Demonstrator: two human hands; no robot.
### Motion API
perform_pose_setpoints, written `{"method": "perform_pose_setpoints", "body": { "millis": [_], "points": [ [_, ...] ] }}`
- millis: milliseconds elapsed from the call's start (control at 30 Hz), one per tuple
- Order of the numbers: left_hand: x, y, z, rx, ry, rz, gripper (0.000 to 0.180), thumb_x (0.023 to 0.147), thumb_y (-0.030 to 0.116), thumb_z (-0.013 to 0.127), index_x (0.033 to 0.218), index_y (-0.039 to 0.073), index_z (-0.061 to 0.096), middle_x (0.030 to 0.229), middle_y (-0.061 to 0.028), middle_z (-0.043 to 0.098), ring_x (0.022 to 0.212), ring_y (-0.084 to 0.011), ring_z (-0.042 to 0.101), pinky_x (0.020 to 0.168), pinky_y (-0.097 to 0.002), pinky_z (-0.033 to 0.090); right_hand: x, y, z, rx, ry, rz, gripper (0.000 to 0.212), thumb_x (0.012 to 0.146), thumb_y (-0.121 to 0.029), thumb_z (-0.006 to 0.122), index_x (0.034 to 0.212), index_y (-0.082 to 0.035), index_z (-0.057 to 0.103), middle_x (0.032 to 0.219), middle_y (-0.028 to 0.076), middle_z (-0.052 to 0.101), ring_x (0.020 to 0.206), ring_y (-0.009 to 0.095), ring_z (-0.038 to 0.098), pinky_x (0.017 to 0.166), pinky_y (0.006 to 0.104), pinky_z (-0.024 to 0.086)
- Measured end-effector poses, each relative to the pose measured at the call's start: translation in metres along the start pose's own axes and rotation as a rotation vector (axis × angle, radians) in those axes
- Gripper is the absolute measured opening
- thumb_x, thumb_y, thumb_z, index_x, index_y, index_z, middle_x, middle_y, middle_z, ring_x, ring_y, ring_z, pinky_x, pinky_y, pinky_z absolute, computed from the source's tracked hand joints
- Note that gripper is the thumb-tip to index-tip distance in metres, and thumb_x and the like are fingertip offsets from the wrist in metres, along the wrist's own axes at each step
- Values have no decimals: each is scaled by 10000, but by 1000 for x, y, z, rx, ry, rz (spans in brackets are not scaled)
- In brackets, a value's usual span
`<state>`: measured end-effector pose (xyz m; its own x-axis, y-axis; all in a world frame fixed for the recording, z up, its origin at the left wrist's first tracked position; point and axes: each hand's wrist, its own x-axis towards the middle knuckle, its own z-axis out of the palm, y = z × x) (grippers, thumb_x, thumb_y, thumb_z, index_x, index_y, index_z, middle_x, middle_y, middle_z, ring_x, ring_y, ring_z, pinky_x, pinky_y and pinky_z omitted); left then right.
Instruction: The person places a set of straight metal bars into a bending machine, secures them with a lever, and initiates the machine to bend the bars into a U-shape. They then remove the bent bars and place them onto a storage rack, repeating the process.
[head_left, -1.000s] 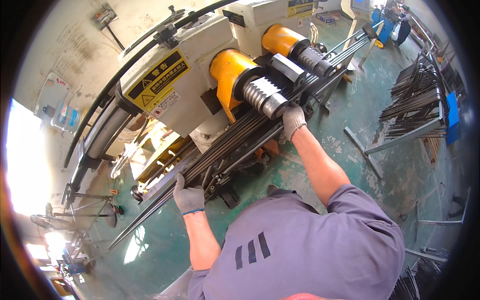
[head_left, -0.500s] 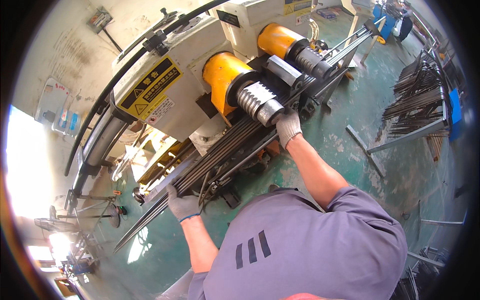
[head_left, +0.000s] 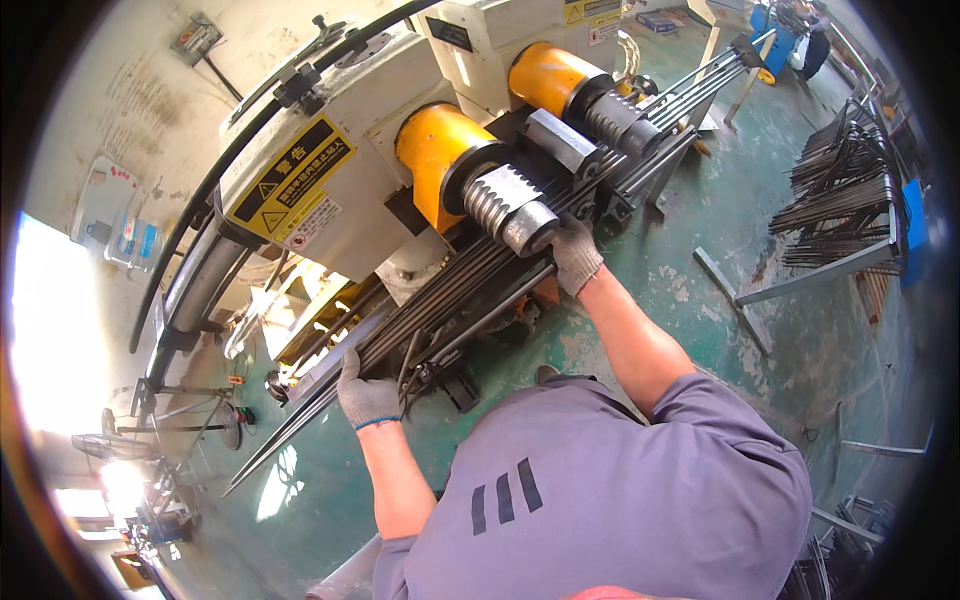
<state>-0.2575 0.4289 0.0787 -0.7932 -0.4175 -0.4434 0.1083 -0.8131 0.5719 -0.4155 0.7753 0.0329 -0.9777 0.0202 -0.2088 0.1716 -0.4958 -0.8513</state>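
Note:
A bundle of long dark metal rods (head_left: 428, 304) runs slantwise through the machine, from lower left to upper right. My left hand (head_left: 368, 398), in a pale knitted glove, is closed round the bundle's near side toward its left part. The thumb points up along the rods, and the fingers are hidden beneath. My right hand (head_left: 576, 257), gloved too, is closed on the rods just beside the tip of a grooved metal cylinder (head_left: 508, 206). Its fingertips are partly out of sight. An orange housing (head_left: 438, 160) carries that cylinder.
A second orange housing (head_left: 552, 80) with a grooved cylinder sits farther back. A curved black tube (head_left: 190, 215) arches over the left side. Bent rods fill a rack (head_left: 835, 195) at right. A metal bar (head_left: 732, 300) lies on the green floor. Another person (head_left: 815, 50) is far off.
The rods' left ends have shifted slightly, and the rods at the upper right look more spread. My left thumb is more upright. My right hand has stayed beside the cylinder.

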Motion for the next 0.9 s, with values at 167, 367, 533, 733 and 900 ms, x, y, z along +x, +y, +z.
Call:
{"method": "perform_pose_setpoints", "body": {
  "millis": [167,367,533,733,900],
  "points": [
    [13,9,-40,-54,105,66,287,1078,133,592,1285,-57,651,1275,-194,700,1207,-360,668,1096,-507,549,-1,8,-7,32,-73,12,359,868,-28,704,1221,28,677,1079,96,740,1020,190,699,924,333,550],
    [14,22,-49,10,350,241,247,1078,177,614,1123,-61,655,1106,-181,701,1044,-313,701,982,-434,602,-3,1,0,15,-34,-47,372,834,2,701,1204,35,680,1036,113,746,930,226,722,857,336,570],
    [13,13,-52,43,290,272,231,1069,165,621,1125,-57,656,1096,-167,704,1007,-300,706,945,-425,605,4,7,-4,134,-32,-6,411,824,25,686,1234,35,669,1071,100,736,975,219,714,878,331,573],
    [14,13,-41,19,292,249,268,1078,179,609,1136,-80,643,1119,-195,698,1058,-317,700,988,-433,598,3,8,-4,21,-21,-95,426,845,24,686,1270,44,659,1161,93,725,1027,187,692,882,319,561],
    [10,15,-42,26,289,279,281,1076,179,618,1155,-90,637,1125,-207,697,1068,-333,701,1002,-438,600,14,20,-6,-66,98,-85,389,903,-25,685,1286,41,671,1177,76,732,1032,165,672,911,316,523]
  ]
}}
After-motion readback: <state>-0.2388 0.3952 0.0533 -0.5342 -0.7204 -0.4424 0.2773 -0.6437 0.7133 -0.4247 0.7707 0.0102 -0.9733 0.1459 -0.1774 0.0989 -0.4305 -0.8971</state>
